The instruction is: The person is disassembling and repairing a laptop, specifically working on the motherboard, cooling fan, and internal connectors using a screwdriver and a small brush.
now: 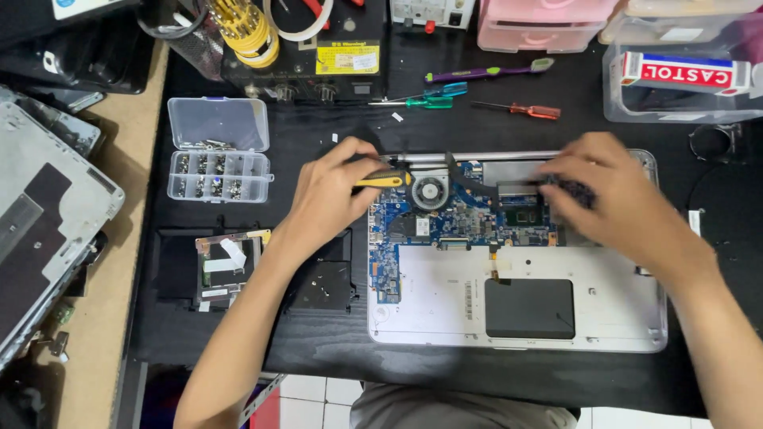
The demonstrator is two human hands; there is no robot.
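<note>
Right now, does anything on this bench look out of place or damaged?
Nothing looks damaged. The opened laptop lies square on the mat, left hand holding a yellow-handled screwdriver by the fan. The right hand is motion-blurred.

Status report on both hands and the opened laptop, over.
Left hand grips yellow-handled screwdriver beside round cooling fan. Right hand rests on blue circuit board of silver opened laptop. Nothing obstructing.

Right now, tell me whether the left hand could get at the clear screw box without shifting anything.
Probably yes. The left hand holds a yellow-handled tool over the opened laptop, and the clear screw box lies open just to its left on the black mat. Nothing stands between them.
</note>
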